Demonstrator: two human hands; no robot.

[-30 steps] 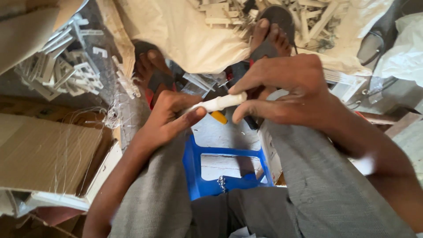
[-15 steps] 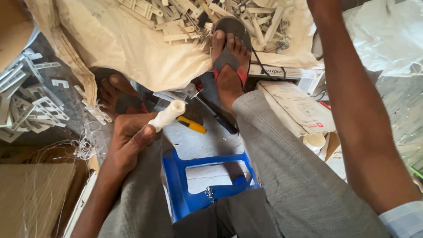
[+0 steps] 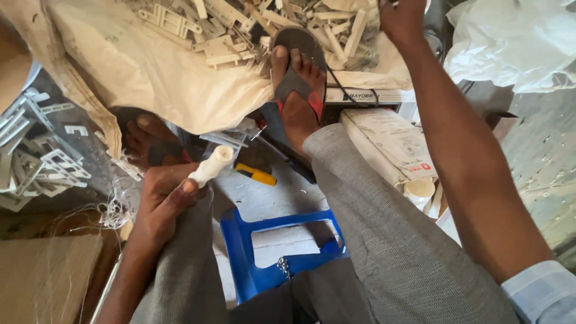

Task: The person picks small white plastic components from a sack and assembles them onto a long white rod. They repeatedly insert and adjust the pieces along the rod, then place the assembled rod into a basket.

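Reaching farther, right hand (image 3: 403,21) enters plastic pieces (image 3: 240,30), fingers hidden; left hand (image 3: 163,201) grips white tube (image 3: 211,166) pointing up-right.

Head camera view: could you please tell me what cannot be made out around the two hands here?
- Right hand: fingertips cut off by the top edge, so whether it grips anything from the pile of white plastic pieces cannot be told.
- Short white plastic tube: its lower end is hidden inside the left hand.
- Blue plastic stool: mostly covered by the grey trouser legs.
- Yellow-handled tool: too small to identify.
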